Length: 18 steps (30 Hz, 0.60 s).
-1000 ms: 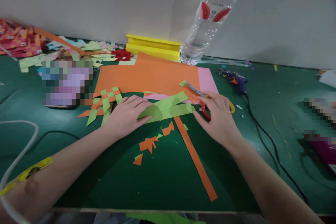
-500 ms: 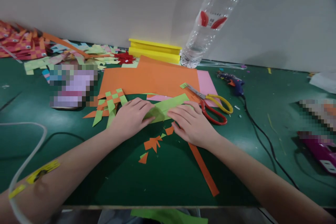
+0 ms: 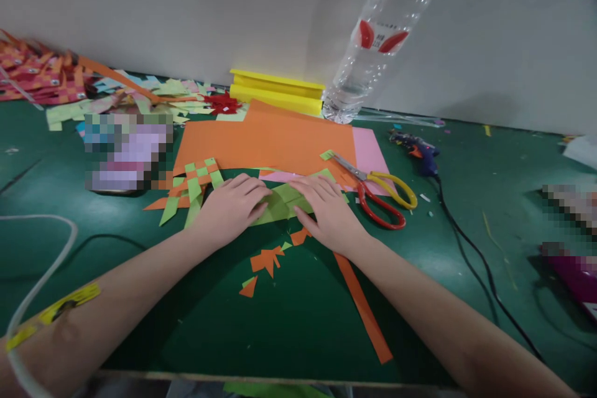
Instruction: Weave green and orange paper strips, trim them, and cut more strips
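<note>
1. Have moved the right hand [image 3: 326, 208] off the scissors [image 3: 362, 177] since a second ago, leftward onto the green paper strips [image 3: 282, 199].
2. Rest its fingers nearly straight across the strips' right part, thumb spread apart; cannot tell of any pinch underneath.
3. Keep the left hand [image 3: 237, 199] on the strips' left part, fingers bent, thumb apart; cannot tell of any grip there either.
4. Have the strips overlapping between both hands, midway along the green bench [image 3: 303, 336].
5. See, just left of the left hand, a woven orange-and-green paper piece [image 3: 200, 177]; nearer the front edge, orange scraps [image 3: 267, 260] and an orange strip [image 3: 366, 317] slanting out from by the right wrist.
6. Find the scissors right of that hand, blades pointing toward the back edge, handles red and yellow.
7. Note farther back an orange sheet [image 3: 265, 140] overlapping a pink sheet [image 3: 370, 143]; along the back edge, a yellow channel-shaped piece [image 3: 277, 90] and a clear plastic bottle [image 3: 377, 37].
8. Spot a glue gun [image 3: 422, 152] toward the right edge, a pixelated phone [image 3: 128, 158] toward the left, and woven paper pieces [image 3: 41, 78] heaped at the back left corner.
</note>
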Motion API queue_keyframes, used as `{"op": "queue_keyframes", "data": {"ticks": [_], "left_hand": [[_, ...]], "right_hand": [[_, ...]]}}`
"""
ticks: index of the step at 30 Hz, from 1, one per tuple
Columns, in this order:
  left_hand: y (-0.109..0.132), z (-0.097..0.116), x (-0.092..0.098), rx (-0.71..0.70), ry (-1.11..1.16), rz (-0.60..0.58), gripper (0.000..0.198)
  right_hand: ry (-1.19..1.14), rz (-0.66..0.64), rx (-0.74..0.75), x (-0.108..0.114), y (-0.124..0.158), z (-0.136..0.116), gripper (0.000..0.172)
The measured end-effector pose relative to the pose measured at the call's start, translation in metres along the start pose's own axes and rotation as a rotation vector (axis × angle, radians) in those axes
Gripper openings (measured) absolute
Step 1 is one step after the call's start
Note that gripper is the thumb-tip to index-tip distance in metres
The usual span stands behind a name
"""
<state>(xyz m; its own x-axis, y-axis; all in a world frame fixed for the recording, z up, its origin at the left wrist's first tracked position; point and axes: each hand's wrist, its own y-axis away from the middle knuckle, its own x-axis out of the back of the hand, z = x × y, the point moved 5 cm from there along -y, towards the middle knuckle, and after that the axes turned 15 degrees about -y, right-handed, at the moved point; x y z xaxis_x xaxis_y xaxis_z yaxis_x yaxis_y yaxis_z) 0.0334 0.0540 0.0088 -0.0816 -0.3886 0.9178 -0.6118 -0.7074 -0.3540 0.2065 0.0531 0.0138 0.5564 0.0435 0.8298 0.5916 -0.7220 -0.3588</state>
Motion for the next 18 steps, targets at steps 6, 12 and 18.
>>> {"op": "queue_keyframes", "data": {"ticks": [6, 12, 18], "left_hand": [[-0.0014, 0.0026, 0.0009, -0.013, -0.059, -0.030, 0.024], [-0.0018, 0.0027, 0.0011, 0.008, -0.051, -0.042, 0.038], [0.0004, 0.0013, 0.0036, -0.003, -0.001, -0.010, 0.030]], "right_hand": [[-0.027, -0.034, -0.060, -0.0007, 0.0027, 0.0086, 0.035], [-0.033, 0.012, -0.048, -0.0004, 0.0023, 0.0094, 0.033], [-0.054, 0.013, -0.031, -0.0003, 0.0007, 0.0085, 0.034]]}}
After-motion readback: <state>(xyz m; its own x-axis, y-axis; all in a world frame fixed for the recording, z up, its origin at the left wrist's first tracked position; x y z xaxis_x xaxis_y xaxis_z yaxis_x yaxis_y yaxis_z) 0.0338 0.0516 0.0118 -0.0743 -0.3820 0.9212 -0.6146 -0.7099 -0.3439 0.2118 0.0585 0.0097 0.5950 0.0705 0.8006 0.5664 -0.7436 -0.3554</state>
